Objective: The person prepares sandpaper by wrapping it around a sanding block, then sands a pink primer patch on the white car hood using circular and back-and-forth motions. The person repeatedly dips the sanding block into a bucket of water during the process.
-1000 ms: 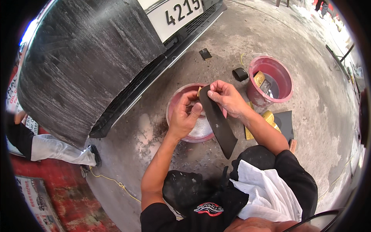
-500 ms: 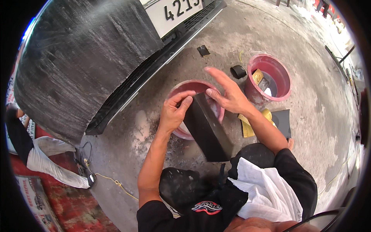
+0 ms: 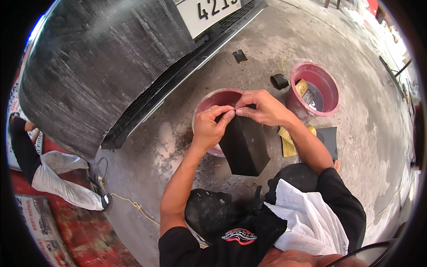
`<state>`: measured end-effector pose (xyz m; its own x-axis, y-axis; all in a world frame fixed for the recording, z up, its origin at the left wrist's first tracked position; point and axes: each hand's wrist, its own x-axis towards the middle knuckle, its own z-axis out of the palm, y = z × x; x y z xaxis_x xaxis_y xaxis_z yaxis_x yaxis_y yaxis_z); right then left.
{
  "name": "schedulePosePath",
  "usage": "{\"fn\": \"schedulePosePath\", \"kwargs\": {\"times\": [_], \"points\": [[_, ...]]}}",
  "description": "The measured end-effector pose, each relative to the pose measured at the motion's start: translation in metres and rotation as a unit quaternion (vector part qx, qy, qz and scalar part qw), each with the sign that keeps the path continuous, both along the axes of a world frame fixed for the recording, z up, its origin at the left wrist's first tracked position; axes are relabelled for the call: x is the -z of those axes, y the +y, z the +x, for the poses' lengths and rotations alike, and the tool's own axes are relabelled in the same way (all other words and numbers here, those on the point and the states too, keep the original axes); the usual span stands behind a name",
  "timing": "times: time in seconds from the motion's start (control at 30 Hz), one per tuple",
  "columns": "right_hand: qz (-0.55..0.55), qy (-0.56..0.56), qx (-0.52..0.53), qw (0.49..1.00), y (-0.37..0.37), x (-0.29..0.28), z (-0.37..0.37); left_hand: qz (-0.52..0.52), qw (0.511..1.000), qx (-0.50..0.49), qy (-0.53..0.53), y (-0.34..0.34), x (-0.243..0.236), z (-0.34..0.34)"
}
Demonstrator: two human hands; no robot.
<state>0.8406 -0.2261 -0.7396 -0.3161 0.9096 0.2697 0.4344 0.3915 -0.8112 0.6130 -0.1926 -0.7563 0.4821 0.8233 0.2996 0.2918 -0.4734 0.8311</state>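
A black sheet of sandpaper [image 3: 243,142] with a lengthwise crease hangs in front of me. My left hand [image 3: 211,127] pinches its upper edge between thumb and fingers. Right beside it, my right hand [image 3: 262,108] grips the same edge, thumb and fingertips pressed together, so the fingertips of both hands nearly meet. Beneath the sheet stands a reddish bucket [image 3: 206,105], partly hidden by the hands and the sandpaper.
A second red bucket [image 3: 336,91] holds yellow and dark pieces in water. Yellow-backed sheets [image 3: 289,147] and a dark sheet [image 3: 328,138] lie at right. Black pieces [image 3: 279,81] rest on the concrete. A scuffed dark car bumper [image 3: 106,58] fills the upper left; another person [image 3: 58,178] is beyond it.
My right hand has closed from spread fingers to a pinch on the sheet's upper edge, next to the left hand. The view has shifted slightly.
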Motion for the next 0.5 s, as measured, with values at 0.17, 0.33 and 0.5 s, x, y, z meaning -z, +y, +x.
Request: {"fn": "schedulePosePath", "kwargs": {"times": [0.17, 0.33, 0.5], "points": [[0.061, -0.003, 0.063, 0.996, 0.002, 0.016, -0.016, 0.133, 0.991, 0.011, -0.002, 0.006, -0.001, -0.012], [0.039, 0.042, 0.122, 0.991, -0.004, 0.032, -0.014, 0.13, 0.991, 0.015, -0.025, 0.012, 0.016, 0.006], [0.096, 0.071, 0.145, 0.982, -0.001, 0.042, -0.035, 0.173, 0.981, -0.056, -0.066, 0.001, 0.02, 0.004]]}}
